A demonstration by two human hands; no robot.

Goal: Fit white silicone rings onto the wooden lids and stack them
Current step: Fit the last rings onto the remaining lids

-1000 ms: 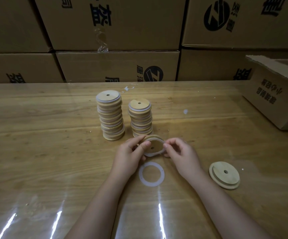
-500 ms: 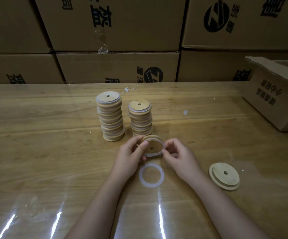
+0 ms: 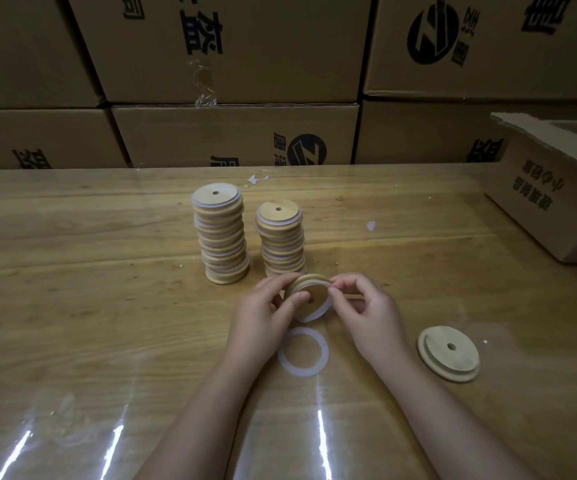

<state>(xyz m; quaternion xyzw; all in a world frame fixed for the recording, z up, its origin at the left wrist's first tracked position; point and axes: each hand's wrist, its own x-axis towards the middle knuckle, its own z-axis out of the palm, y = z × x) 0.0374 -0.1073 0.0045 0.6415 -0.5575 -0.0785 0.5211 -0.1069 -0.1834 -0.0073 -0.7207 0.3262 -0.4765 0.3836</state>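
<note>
Wooden lid (image 3: 307,293) — left hand (image 3: 263,322) grips its rim, right hand (image 3: 372,320) pinches its white ring (image 3: 316,314).

The lid (image 3: 309,296) at centre hides the base of the shorter stack (image 3: 281,237). The open box (image 3: 553,188) at right and the cartons (image 3: 231,46) above are cut off by the frame.
</note>
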